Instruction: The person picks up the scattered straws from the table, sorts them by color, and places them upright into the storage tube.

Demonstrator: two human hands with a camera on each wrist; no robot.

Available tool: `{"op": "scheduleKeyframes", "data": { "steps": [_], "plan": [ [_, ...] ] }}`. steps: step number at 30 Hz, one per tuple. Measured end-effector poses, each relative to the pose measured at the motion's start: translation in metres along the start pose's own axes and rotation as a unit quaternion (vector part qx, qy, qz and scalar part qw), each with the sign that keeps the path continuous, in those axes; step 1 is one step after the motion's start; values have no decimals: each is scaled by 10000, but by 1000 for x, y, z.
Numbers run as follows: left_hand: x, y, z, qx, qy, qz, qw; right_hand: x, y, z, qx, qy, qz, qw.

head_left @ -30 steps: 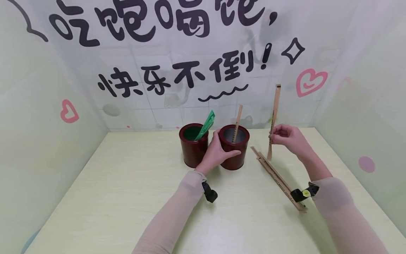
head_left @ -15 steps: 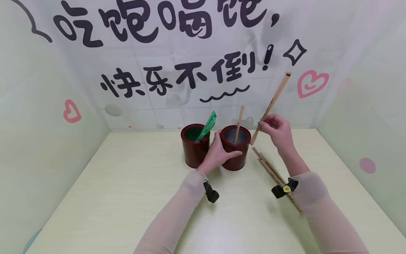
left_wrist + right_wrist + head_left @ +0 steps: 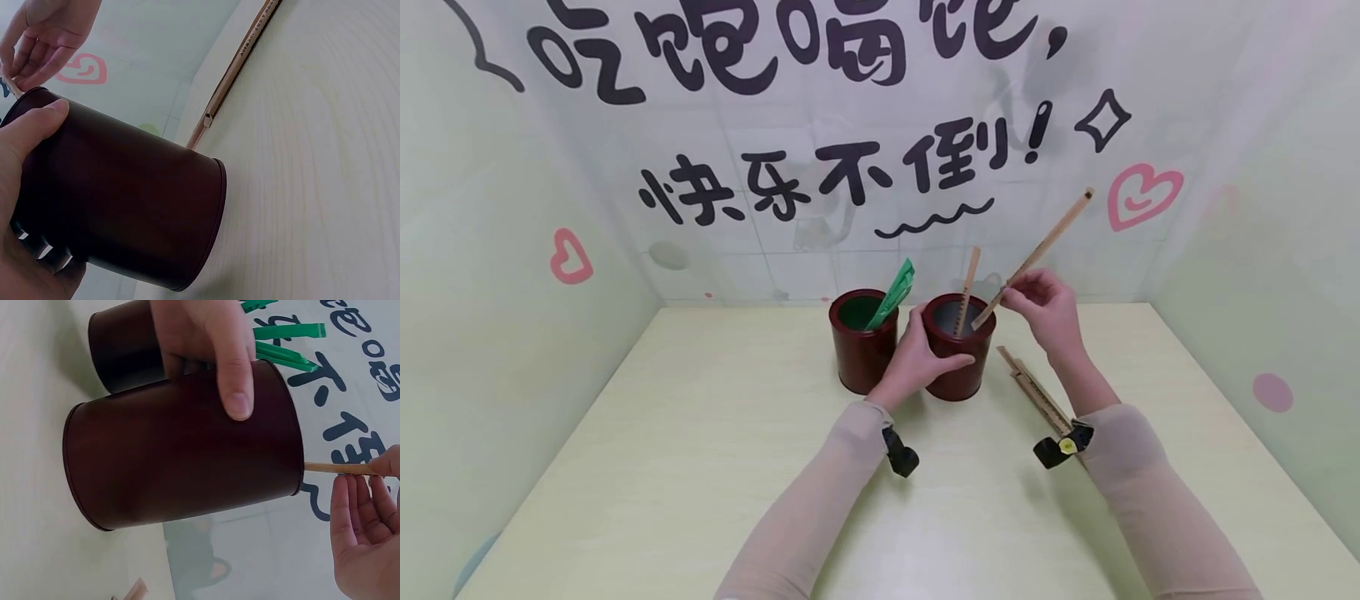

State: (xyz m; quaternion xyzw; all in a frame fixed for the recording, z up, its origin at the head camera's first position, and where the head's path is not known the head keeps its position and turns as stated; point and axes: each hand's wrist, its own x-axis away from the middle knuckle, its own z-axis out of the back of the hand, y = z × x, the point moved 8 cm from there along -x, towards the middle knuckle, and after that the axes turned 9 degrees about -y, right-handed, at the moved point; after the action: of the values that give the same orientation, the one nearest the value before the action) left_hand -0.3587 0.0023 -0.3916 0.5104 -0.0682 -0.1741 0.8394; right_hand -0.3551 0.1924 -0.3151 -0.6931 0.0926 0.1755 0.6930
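My left hand (image 3: 917, 358) grips a dark red tin canister (image 3: 957, 379) near its mouth, thumb across the near side, fingers behind. The canister stands upright on the table with a brown paper-wrapped stick (image 3: 968, 283) leaning inside it. My right hand (image 3: 1048, 312) pinches another long brown paper-wrapped stick (image 3: 1052, 236) with thumb and fingertips. This stick slants up to the right, its lower end at the canister's mouth. In the right wrist view, the held stick (image 3: 334, 468) meets the rim. Several more wrapped sticks (image 3: 1037, 396) lie on the table beneath the right arm.
A second dark red canister (image 3: 861, 362) stands just left of the gripped one, holding green wrapped sticks (image 3: 892, 296). Behind the pale wooden table (image 3: 700, 433) rises a white printed wall (image 3: 790, 275); side walls (image 3: 1262, 275) flank it.
My right hand has moved left with its stick, tilting it; the stick's lower end has come from beside the canister to its mouth. My left hand stays on the canister.
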Motion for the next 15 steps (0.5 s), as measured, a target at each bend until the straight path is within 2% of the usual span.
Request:
{"op": "scheduleKeyframes", "data": {
  "steps": [3,7,15],
  "plan": [
    [-1,-1,0,-16,-6,-16,10000,1,5,-1,679,-61,-143,9976],
    [-1,-2,0,9,6,-21,10000,2,6,-1,1464,-195,-228,9888],
    [-2,-3,0,16,-6,62,10000,11,5,7,1814,-414,-266,9822]
  ]
}}
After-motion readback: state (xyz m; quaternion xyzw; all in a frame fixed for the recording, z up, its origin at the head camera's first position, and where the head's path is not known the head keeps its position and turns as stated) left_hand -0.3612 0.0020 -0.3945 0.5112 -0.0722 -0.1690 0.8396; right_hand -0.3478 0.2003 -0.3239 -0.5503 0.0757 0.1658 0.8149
